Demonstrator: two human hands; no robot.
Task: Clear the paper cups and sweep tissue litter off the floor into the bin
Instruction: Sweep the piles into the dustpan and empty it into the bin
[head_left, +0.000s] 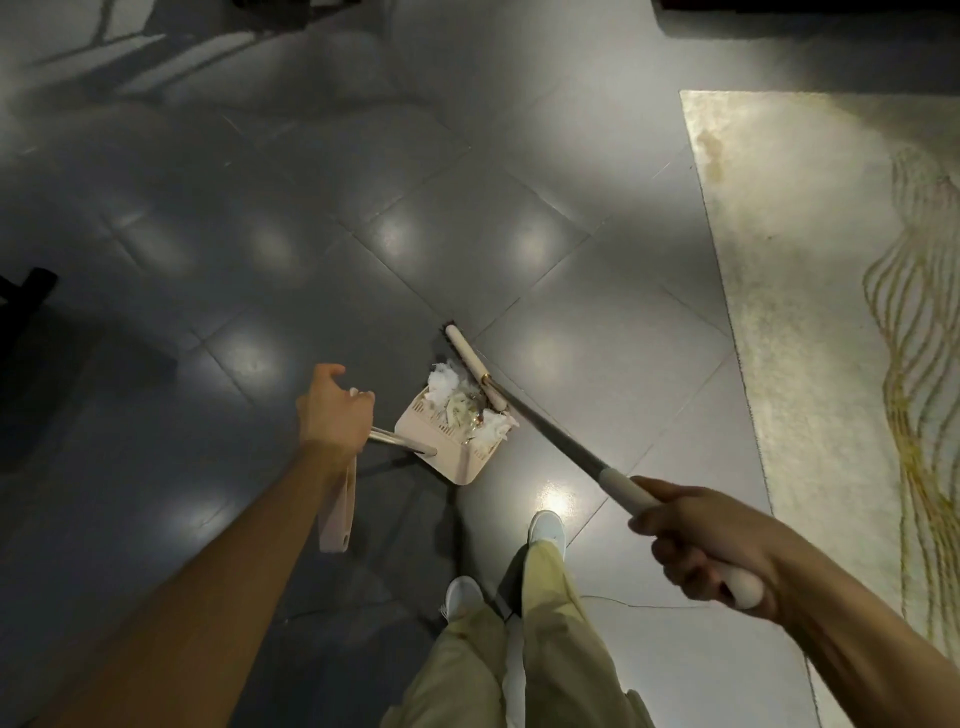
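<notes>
While my left hand (332, 410) fingers clench the dustpan (441, 452) handle and my right hand (706, 540) grips the broom (561, 441) shaft, the tissue litter (447, 382) sits heaped at the pan's mouth. The broom head (470, 364) lies lengthwise across its far side, so I judge the stroke comes toward me.

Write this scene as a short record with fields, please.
left hand: holds the metal handle of the pale pink plastic dustpan
right hand: grips the grey-and-white handle of the long broom
white crumpled tissue litter: heaped in the dustpan
broom head: at the dustpan's mouth, beside the litter
floor: glossy grey tiles; cream rug on the right
</notes>
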